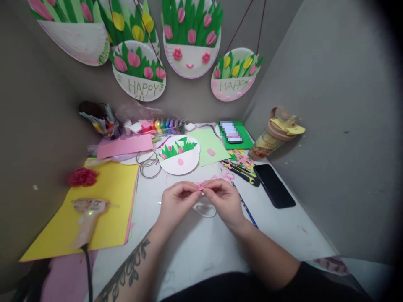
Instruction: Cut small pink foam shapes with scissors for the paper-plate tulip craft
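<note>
A small pink paper piece (pixel 200 188) is pinched between the fingertips of my left hand (pixel 179 201) and my right hand (pixel 224 201), which meet over the middle of the table. Both hands are closed on it, thumbs and forefingers pressed together. Below the fingertips lie scissors with white handles (pixel 206 209), partly hidden by the hands. Just beyond the hands is a white paper plate (pixel 185 165) with green paper leaves and pink flowers. A light green sheet (pixel 201 144) with a small pink piece (pixel 211 152) on it lies to the plate's right.
On the left, a glue gun (pixel 86 222) with a lit green light rests on yellow paper (pixel 116 226), its cord running forward. Wire rings (pixel 148 164) lie left of the plate. A black phone (pixel 274 186), paper scraps (pixel 241 161) and a tumbler (pixel 270 136) are on the right.
</note>
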Demonstrator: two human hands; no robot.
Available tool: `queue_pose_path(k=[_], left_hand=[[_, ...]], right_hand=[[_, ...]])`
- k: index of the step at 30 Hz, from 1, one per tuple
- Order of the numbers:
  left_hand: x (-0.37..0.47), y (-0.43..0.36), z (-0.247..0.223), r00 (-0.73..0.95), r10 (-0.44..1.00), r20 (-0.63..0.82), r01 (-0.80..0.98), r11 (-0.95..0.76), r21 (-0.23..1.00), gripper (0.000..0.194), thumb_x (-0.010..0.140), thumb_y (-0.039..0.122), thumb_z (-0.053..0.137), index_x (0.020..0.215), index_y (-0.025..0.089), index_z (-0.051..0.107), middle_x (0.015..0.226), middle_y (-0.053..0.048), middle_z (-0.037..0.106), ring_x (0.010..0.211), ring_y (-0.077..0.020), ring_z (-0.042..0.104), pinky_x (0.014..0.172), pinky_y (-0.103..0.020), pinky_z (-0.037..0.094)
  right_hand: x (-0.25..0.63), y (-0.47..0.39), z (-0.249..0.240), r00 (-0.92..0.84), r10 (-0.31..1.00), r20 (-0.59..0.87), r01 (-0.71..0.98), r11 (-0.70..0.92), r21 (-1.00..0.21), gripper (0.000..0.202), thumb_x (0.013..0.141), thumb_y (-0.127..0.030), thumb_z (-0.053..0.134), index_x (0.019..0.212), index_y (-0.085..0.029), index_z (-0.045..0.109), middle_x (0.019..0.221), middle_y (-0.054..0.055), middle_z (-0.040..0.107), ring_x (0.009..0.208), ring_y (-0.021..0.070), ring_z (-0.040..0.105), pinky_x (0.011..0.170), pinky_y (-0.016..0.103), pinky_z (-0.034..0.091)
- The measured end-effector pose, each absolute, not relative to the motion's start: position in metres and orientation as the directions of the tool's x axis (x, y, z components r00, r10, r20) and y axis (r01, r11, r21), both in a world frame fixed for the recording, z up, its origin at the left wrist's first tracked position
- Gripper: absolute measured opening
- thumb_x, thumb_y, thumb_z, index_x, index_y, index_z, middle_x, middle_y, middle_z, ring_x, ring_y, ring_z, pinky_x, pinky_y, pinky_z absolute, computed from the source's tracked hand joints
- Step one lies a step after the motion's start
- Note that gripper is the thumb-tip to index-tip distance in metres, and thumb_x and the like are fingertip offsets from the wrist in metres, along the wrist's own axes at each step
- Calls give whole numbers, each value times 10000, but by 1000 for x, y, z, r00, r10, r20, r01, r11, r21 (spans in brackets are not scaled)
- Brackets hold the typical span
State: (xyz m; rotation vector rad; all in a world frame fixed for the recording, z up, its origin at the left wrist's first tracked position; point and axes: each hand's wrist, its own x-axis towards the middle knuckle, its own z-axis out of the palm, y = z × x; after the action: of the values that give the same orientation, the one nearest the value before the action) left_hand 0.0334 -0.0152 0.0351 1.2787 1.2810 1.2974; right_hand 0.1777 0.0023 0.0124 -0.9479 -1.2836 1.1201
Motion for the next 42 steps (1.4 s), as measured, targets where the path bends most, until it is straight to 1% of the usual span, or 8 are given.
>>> queue_pose_path(k=[7,12,19,25,32,38,42], left_hand=[[36,-15,32,-125,991,51,7,-50,999,103,673,234,725,648,166,653,809,-58,698,748,-163,660,725,-290,536],[36,-14,31,-127,992,24,-19,-26,999,116,665,233,730,635,159,647,806,-57,695,747,-161,659,724,-290,533],[37,-12,31,-125,990,-60,-70,52,996,132,643,245,750,635,157,653,750,-48,702,724,-162,658,706,-286,532],[38,-11,32,-141,983,-113,-111,98,989,138,605,237,766,605,150,660,722,-44,699,693,-153,648,688,-278,527],[39,-12,29,-162,983,-85,-152,60,987,144,594,205,753,570,148,623,686,-38,683,661,-142,629,656,-269,510],[43,-12,27,-164,984,-67,-202,33,979,234,620,184,736,580,160,507,676,-13,662,642,-117,610,639,-247,484],[43,-11,26,-148,983,-107,-280,62,958,383,632,182,738,667,202,357,646,22,670,590,-98,595,597,-217,450]], right_hand=[[174,1,10,-18,985,174,-113,171,-979,81,751,-274,697,753,-214,643,802,37,707,830,183,662,777,340,543],[173,2,12,-10,988,155,-131,152,-980,64,734,-227,695,716,-205,638,767,30,700,785,170,661,751,326,541],[170,0,12,34,981,190,-138,193,-972,70,724,-179,685,698,-209,627,743,23,695,758,160,659,726,311,540],[168,-1,10,51,974,222,-111,226,-968,72,736,-196,678,699,-209,618,733,22,690,753,164,659,723,317,541],[167,-1,7,63,960,272,-134,279,-951,92,745,-143,672,718,-216,624,741,1,682,734,154,656,735,316,527],[162,-2,7,94,966,241,-161,253,-954,145,731,-162,684,694,-209,552,704,-9,654,710,149,643,716,315,523],[165,3,10,87,983,164,-190,178,-966,219,706,-191,708,700,-211,490,683,-17,657,665,139,629,678,299,513]])
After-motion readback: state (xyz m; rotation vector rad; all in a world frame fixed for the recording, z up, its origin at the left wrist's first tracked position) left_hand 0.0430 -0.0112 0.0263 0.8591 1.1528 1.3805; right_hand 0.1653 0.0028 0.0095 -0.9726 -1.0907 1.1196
